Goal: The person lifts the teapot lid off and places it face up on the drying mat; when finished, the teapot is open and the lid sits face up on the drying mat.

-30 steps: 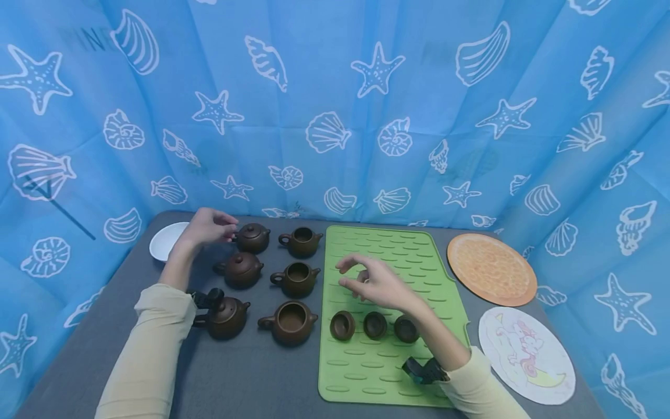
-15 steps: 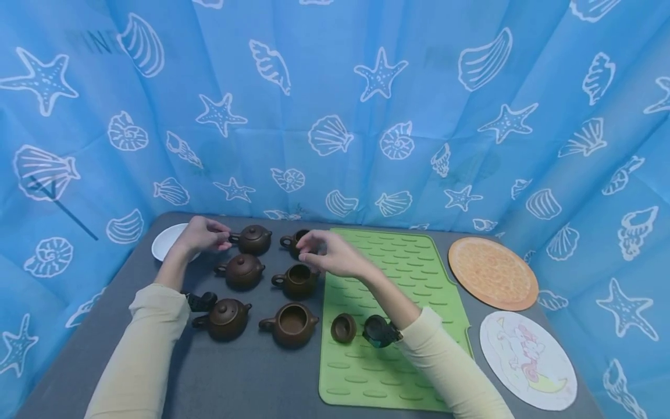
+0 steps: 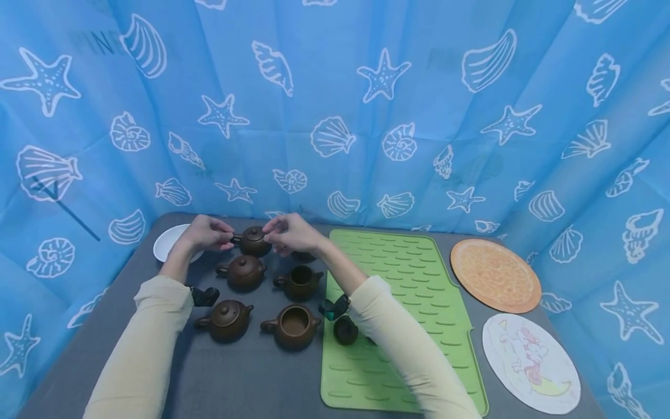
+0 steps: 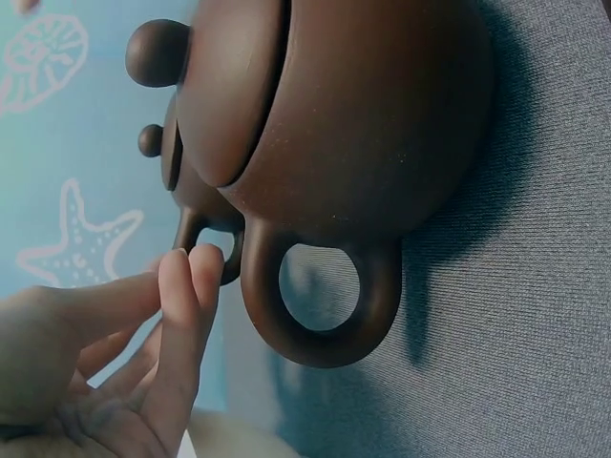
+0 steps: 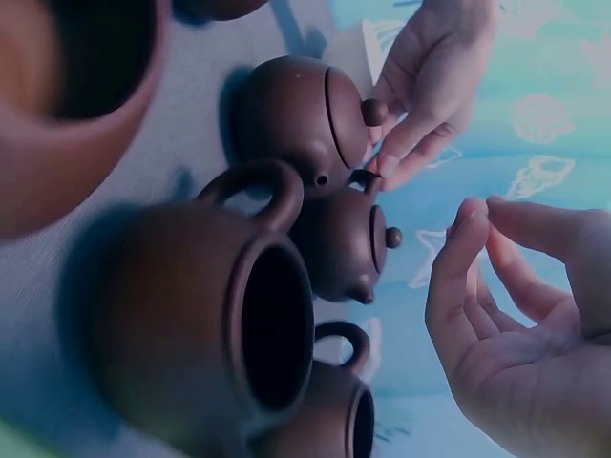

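At the back of the table stands a lidded brown teapot point(image 3: 253, 241). My left hand point(image 3: 206, 234) pinches its handle between thumb and fingertips, as the left wrist view shows. My right hand point(image 3: 294, 234) hovers beside its lid and spout. In the right wrist view, thumb and forefinger come close together with nothing seen between them. Two more lidded teapots stand in the left column, a middle one point(image 3: 245, 273) and a near one point(image 3: 227, 321). The right column holds lidless teapots: a middle one point(image 3: 300, 283), a near one point(image 3: 294, 334), and a far one mostly hidden by my right hand.
A green mat point(image 3: 387, 256) lies to the right, with a small brown round piece point(image 3: 345, 330) on it; my sleeve hides others. A white dish point(image 3: 170, 240) sits back left. A brown round mat point(image 3: 494, 273) and a white round mat point(image 3: 531, 361) lie far right.
My right hand has moved left from above the green mat, across the lidless teapots, to the far lidded teapot. My left hand has stayed at that teapot's handle, settling onto it.
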A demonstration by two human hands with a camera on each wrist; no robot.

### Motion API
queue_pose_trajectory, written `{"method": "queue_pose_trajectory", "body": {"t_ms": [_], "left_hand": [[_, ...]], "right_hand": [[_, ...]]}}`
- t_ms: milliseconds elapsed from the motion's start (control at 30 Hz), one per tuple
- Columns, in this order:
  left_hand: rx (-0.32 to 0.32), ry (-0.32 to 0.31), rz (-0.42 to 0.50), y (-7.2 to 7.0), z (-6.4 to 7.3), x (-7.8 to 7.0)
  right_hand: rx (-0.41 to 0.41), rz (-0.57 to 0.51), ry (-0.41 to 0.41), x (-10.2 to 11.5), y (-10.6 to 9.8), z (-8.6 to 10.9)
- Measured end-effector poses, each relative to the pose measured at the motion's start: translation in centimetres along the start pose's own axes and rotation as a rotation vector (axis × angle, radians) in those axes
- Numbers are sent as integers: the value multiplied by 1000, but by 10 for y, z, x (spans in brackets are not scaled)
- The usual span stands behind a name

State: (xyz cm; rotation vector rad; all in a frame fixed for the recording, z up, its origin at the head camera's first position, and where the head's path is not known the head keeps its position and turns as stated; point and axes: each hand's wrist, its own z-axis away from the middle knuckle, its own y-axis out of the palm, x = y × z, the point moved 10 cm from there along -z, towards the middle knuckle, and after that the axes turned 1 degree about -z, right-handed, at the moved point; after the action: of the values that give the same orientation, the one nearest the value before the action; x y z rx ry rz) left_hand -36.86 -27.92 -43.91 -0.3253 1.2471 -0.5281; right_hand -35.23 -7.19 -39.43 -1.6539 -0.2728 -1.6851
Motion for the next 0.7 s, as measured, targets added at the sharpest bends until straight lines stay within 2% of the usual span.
{"method": "queue_pose_trajectory", "body": {"t_ms": [300, 433, 533, 700], "left_hand": [[-2, -35, 35, 1, -4, 5], [-13, -40, 51, 2, -3, 6], [-18, -40, 56, 3, -1, 5], [-33, -35, 43, 2, 1, 4]], "right_hand": [[-83, -140, 121, -14, 14, -39], [-115, -174, 158, -23, 19, -49], [-152, -150, 172, -29, 21, -54], [-228, -47, 163, -28, 22, -59]]}}
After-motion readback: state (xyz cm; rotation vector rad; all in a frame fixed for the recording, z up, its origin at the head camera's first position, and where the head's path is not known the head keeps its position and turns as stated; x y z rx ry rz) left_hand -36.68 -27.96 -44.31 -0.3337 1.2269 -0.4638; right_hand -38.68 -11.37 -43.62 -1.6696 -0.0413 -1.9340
